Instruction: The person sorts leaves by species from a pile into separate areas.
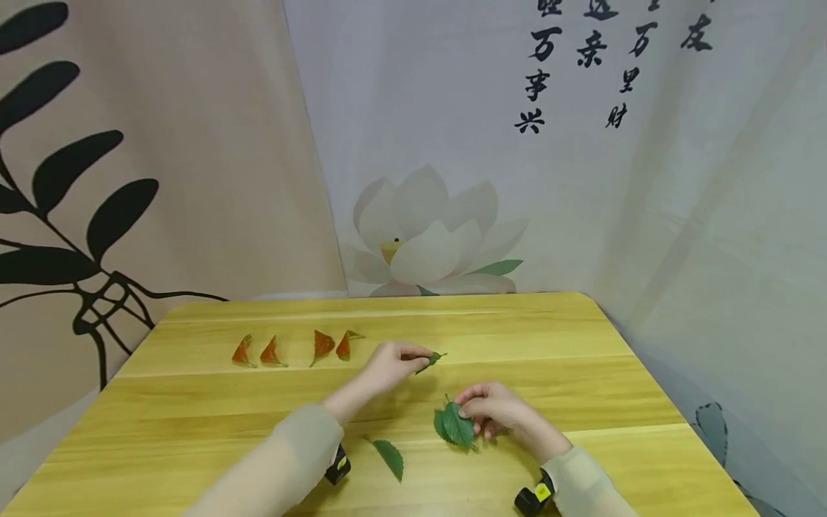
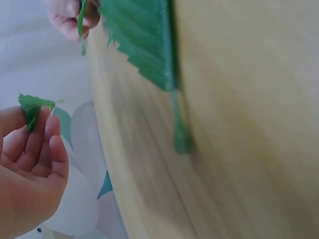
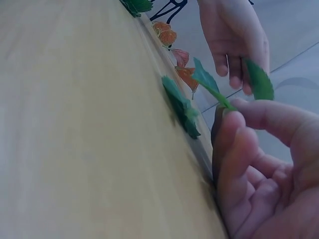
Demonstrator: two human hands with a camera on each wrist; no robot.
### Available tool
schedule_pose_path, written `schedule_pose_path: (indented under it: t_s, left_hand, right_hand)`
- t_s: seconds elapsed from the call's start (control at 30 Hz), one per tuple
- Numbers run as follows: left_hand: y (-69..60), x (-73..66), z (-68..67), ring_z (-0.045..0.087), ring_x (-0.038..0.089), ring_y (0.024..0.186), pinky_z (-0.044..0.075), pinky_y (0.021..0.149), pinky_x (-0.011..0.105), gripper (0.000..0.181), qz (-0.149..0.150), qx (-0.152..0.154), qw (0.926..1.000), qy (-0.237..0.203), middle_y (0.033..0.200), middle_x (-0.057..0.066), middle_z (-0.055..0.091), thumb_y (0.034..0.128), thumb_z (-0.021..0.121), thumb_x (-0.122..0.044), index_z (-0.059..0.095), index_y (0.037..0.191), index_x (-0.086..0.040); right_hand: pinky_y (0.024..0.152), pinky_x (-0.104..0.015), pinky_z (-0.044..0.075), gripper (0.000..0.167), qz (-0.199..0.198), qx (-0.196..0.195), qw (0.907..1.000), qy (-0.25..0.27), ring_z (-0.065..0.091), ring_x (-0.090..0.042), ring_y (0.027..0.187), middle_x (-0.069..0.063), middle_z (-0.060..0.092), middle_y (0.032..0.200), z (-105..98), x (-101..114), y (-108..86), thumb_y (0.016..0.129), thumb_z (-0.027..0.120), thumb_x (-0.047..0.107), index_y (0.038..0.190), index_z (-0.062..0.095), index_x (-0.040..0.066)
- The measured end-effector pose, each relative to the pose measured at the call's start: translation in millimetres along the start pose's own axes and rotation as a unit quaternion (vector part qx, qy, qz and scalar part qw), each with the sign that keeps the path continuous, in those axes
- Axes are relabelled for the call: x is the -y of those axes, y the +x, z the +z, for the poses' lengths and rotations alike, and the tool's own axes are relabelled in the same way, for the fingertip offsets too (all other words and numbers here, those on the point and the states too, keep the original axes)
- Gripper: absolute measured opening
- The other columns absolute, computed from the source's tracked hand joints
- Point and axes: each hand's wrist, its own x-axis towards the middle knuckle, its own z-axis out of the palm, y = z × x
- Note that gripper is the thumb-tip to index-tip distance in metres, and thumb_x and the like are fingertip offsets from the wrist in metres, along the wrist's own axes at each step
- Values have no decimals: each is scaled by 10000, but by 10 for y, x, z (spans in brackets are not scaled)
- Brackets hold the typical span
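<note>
Head view: I take the lone green leaf (image 1: pixel 391 459), lying on the wooden table (image 1: pixel 581 352), as the datum. Beyond it and to its left lie four orange leaves: the left pair (image 1: pixel 242 353) and the right pair (image 1: pixel 322 346).

Hand status: the two hands are apart. The left hand (image 1: pixel 395 362) pinches a small green leaf (image 1: pixel 435 359) at its fingertips, well beyond the datum and slightly to its right. I cannot tell whether that leaf touches the table. The right hand (image 1: pixel 496 411), to the right of the datum and a little beyond it, pinches another green leaf (image 3: pixel 207 79) between thumb and forefinger. From the right wrist camera I also see a green leaf on the table (image 3: pixel 180 108), just beside these fingers.

Step in hand: I judge this to be sorting by colour, with green leaves being laid out to continue the orange row. Next move: the left hand should lower its leaf in line with that row, then part its fingertips without dragging it. The right hand should hold its pinch and lift clear of the neighbouring leaf. Caution: thin leaves may cling together or shift on release.
</note>
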Motion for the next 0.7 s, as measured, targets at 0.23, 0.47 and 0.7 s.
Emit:
schedule_pose_path:
  t_s: [0.23, 0.47, 0.7]
  left_hand:
    - [174, 7, 34, 625, 213, 993, 524, 772, 337, 290, 50, -187, 9985, 521, 1193, 79, 666, 936, 648, -155, 688, 1213, -79]
    - [247, 98, 41, 621, 203, 967, 517, 805, 367, 325, 61, -139, 9953, 957, 1208, 93, 657, 914, 671, -125, 670, 1232, -54]
    - [272, 152, 51, 617, 190, 943, 516, 777, 353, 344, -62, -78, 9945, 1046, 1200, 88, 661, 904, 686, -135, 667, 1240, -63]
  right_hand:
    - [395, -184, 423, 289, -81, 4, 9999, 61, 521, -68, 475, -29, 584, 626, -14, -9, 9, 837, 682, 84, 1095, 625, -32]
    - [400, -183, 427, 294, -107, 2, 9999, 100, 524, -69, 479, -34, 594, 638, -17, -22, 27, 836, 681, 81, 1100, 622, -35]
    - [394, -192, 428, 291, -100, -47, 9999, 123, 529, -74, 483, -33, 584, 637, -19, -40, 38, 842, 688, 85, 1103, 628, -28]
